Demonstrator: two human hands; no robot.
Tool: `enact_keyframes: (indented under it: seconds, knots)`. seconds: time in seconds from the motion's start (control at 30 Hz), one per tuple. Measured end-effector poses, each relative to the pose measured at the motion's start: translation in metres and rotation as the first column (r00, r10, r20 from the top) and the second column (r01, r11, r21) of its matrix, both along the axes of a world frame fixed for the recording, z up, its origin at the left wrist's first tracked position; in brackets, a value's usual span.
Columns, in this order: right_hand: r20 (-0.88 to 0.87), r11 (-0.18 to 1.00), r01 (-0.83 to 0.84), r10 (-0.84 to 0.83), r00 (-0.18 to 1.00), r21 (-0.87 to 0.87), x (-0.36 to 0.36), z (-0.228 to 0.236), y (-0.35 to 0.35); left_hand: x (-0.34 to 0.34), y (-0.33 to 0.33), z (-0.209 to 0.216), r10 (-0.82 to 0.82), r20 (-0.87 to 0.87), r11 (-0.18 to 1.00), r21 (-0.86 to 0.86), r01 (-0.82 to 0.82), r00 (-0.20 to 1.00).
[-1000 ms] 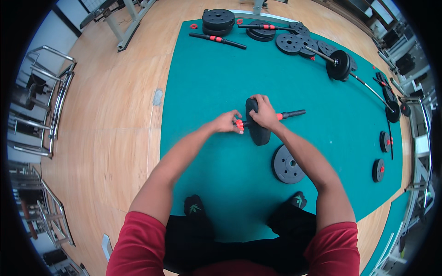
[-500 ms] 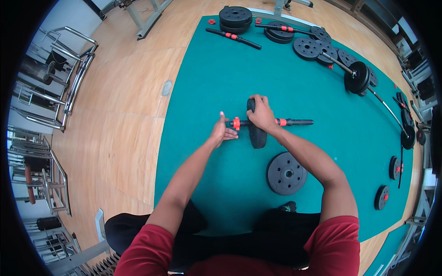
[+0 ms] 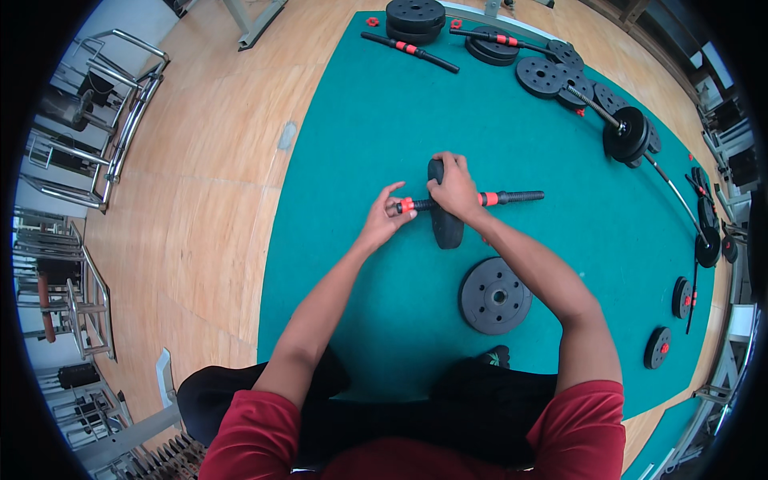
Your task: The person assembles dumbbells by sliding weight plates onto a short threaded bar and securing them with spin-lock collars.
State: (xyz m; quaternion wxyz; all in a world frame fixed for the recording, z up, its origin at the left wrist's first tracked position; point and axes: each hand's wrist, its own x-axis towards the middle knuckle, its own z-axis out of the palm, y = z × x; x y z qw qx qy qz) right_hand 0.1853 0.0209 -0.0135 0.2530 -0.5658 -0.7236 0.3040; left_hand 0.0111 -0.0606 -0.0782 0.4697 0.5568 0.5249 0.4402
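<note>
A: In the head view, where does the bar lie from your hands?

B: The black threaded dumbbell bar with red bands (image 3: 525,196) lies across in front of you, over the green mat (image 3: 360,136). Its long axis runs left to right, the right end slightly farther from you. You can't tell from here whether it touches the mat.

A: And what sits on it?

B: A thick black round weight plate (image 3: 448,232), nearly edge-on to you, its flat faces crosswise to the bar. Left of it, near the bar's left end, is a knobbed red plastic-looking collar (image 3: 406,206), with a short stretch of bare thread between the two.

A: Which hand is nearer that collar?

B: Your left hand (image 3: 382,218). It comes in from the bar's left end, thumb by the collar, index finger raised apart; you can't tell whether the rest press on it. The plate lies to its right, along the bar.

A: Your other one?

B: Your right hand (image 3: 456,190) is clamped over the plate's upper part, thumb toward the collar side. Nearer your body, apart from the bar, a loose black round plate with holes (image 3: 480,298) lies flat.
</note>
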Motion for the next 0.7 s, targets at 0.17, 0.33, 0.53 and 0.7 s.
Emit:
enact_keyframes:
  seconds: [0.17, 0.33, 0.53, 0.7]
  knots:
    - [0.025, 1.0, 0.006, -0.006, 1.0, -0.007, 0.002, 0.003, 0.0, -0.005, 0.008, 0.018, 0.198, 0.04, 0.771, -0.624, -0.13, 0.979]
    - [0.029, 0.999, 0.028, -0.027, 0.999, -0.036, -0.005, 0.011, -0.003, -0.004, 0.002, 0.0, -0.048, -0.004, 0.978, -0.204, 0.046, 0.999]
    - [0.033, 1.0, 0.024, -0.023, 0.999, -0.018, 0.001, 0.011, -0.001, 0.001, 0.004, 0.024, 0.118, 0.068, 0.89, -0.449, -0.075, 0.991]
    - [0.049, 1.0, -0.008, 0.008, 0.999, -0.002, 0.0, 0.003, 0.001, -0.019, 0.019, -0.005, 0.239, 0.199, 0.7, -0.714, -0.026, 0.95]
